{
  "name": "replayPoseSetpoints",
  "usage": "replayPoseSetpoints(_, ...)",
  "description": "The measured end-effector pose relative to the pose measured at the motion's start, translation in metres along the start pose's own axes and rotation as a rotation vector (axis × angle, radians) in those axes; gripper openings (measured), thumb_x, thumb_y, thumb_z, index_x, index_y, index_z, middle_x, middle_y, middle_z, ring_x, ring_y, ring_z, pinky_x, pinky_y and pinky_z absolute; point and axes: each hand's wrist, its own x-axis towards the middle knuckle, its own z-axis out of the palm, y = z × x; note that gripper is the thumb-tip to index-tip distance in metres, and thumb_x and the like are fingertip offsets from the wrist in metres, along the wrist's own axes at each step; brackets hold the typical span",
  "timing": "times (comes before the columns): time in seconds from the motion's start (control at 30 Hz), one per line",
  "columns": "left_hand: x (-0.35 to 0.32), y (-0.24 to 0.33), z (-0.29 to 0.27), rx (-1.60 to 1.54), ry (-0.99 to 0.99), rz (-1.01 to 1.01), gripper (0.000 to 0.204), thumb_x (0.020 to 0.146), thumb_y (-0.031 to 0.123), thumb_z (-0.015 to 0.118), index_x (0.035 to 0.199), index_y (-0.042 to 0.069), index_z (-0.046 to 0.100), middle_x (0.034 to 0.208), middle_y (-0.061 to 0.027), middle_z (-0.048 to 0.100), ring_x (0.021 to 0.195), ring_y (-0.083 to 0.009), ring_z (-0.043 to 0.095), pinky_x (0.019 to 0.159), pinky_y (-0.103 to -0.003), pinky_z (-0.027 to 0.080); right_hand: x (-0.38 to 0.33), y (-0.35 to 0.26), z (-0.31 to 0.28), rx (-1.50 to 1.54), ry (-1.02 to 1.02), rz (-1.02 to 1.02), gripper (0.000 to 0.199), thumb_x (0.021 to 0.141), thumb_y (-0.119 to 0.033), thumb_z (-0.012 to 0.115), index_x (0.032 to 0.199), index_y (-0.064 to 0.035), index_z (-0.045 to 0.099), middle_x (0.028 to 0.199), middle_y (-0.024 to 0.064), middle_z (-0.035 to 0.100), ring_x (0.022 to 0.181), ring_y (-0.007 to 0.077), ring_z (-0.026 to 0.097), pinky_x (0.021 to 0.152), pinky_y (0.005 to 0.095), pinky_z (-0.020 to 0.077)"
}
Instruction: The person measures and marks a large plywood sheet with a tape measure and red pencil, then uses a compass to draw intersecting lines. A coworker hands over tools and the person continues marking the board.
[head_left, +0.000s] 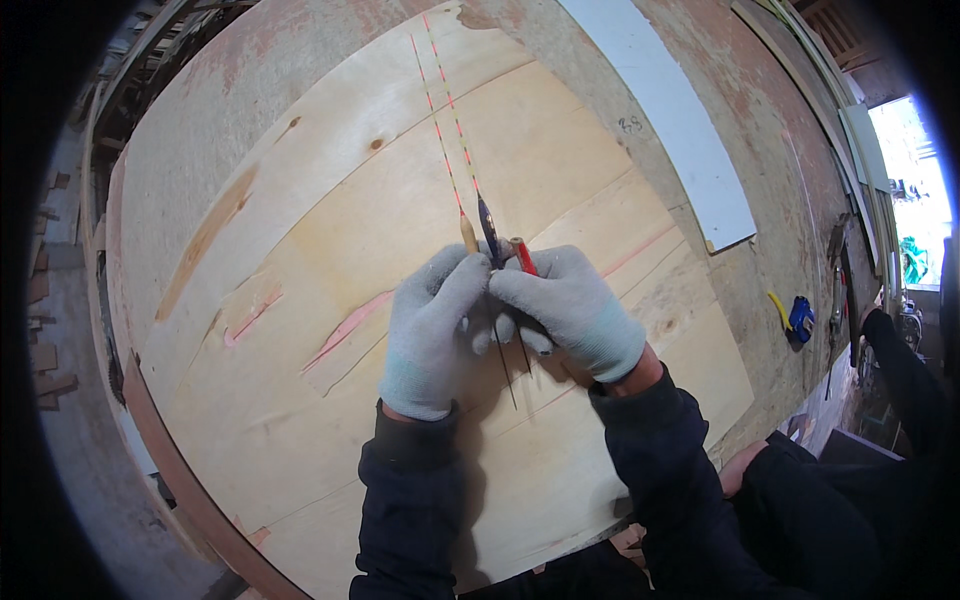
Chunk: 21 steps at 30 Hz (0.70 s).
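Note:
Two fishing floats are held side by side above a plywood sheet [300,430], their thin banded tips slanting up and away. One is the tan-bodied float [468,232], pinched between thumb and fingers of my gloved left hand [425,325]. Just right of it is the dark-bodied float [488,225], its lower end at the fingertips of my gloved right hand [570,310]. A red stick-like piece with a brownish end [524,258] pokes up from the right hand's grip. Below the hands, thin dark stems stick out. Both hands nearly touch, and the fingers hide where the stems are gripped.
On the worn table [700,235] under the plywood lies a long white board [670,110]. A blue and yellow tool [800,318] sits near the table's right side. Another person's dark-sleeved arm [900,365] shows at far right. Wood scraps [45,355] lie at left.

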Motion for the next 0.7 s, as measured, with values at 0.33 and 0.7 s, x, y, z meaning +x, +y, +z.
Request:
replayPoseSetpoints(0.33,-0.0019,0.0036,0.0017,0.010,0.062,-0.009,0.025,0.096,0.019,0.059,0.104,-0.004,0.067,0.083,-0.0017,0.063,0.070,-0.0066,0.054,0.060,-0.021,0.041,-0.0048,-0.0039,0.0006,-0.135,-0.006,0.015,0.034,0.094,-0.024,0.061,0.077,0.0043,0.070,0.063,0.0043,0.063,0.047,0.0072,0.051,0.044,0.0228,0.0382)
replayPoseSetpoints(0.7,-0.0030,0.0037,0.0001,0.070,0.072,0.028,0.024,0.097,0.016,0.057,0.106,-0.004,0.068,0.091,-0.0043,0.066,0.079,-0.0089,0.057,0.068,-0.024,0.046,-0.0048,-0.0028,0.0035,-0.227,0.050,0.033,0.037,0.093,-0.027,0.062,0.076,0.0054,0.068,0.061,0.0032,0.059,0.053,0.0100,0.054,0.050,0.0261,0.0428)
